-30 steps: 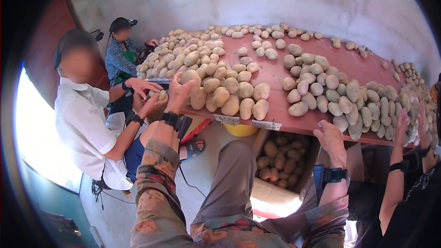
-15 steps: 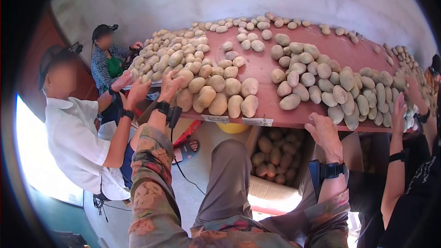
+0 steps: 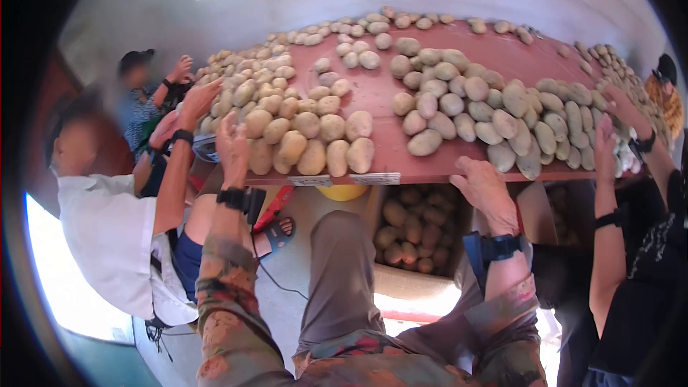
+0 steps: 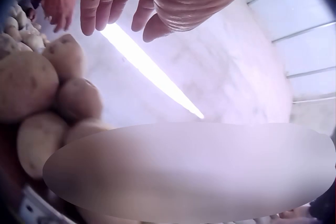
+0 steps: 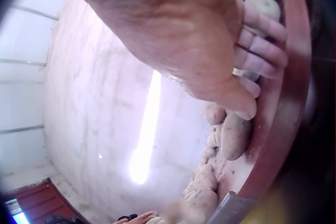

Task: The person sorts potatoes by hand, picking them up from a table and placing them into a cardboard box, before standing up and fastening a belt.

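Note:
My left hand is raised at the left end of the near potatoes, holding nothing. In the left wrist view its loosely bent fingers hang apart from the large potatoes beside them. My right hand rests at the front edge of the red table, fingers relaxed. The right wrist view shows that hand with its fingers over the table rim and a potato just past the thumb; nothing is in its grasp.
A second potato heap spreads across the table's right side. Below stands a cardboard box holding potatoes, near a yellow container. A person in a white shirt works at my left; another person's arms reach the heap at right.
The head view has swung, shifting the table leftward and upward. The white-shirted person's hands went from holding a potato to the pile's left edge. My hands stay near the table edge.

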Demonstrator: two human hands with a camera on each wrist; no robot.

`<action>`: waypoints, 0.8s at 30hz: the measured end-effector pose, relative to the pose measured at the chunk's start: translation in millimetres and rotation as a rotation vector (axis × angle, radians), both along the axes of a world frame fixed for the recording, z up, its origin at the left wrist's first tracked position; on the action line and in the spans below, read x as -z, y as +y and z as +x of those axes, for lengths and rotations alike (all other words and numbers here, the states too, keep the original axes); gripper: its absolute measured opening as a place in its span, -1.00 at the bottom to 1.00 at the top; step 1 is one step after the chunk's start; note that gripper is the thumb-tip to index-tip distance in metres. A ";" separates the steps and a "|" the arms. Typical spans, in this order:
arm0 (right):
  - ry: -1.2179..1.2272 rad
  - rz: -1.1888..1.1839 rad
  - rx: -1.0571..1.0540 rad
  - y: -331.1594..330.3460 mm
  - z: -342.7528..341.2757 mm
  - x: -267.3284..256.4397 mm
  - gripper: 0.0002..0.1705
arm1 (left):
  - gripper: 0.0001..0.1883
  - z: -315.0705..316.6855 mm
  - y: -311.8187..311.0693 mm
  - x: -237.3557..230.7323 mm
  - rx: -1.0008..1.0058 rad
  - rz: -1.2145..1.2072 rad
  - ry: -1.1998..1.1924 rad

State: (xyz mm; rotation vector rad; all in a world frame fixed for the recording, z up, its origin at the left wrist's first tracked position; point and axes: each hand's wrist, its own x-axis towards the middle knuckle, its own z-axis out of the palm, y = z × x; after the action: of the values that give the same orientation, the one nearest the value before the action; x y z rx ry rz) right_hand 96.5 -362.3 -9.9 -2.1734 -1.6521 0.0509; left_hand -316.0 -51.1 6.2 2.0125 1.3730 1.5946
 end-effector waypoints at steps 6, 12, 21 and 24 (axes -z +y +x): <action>-0.005 -0.097 0.013 -0.4 -3.9 -6.6 -0.72 | -0.75 97.6 -117.6 -37.0 0.539 -0.269 -0.204; 0.081 -0.128 0.023 -0.3 -5.2 -9.4 -0.67 | -0.79 185.2 -179.5 -70.5 0.925 -0.479 -0.293; 0.097 -0.262 0.001 6.3 -12.0 -14.0 -0.64 | -0.78 241.8 -168.8 -27.3 1.131 -0.911 -0.354; 0.077 -0.327 -0.008 8.8 -14.1 -12.5 -0.61 | -0.77 243.0 -152.6 -2.4 1.171 -1.011 -0.536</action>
State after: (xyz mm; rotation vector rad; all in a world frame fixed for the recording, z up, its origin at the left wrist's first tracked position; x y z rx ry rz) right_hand 82.4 -353.5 2.6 -2.3647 -1.7062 0.4291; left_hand -73.0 -203.7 8.6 1.1481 0.3867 0.5710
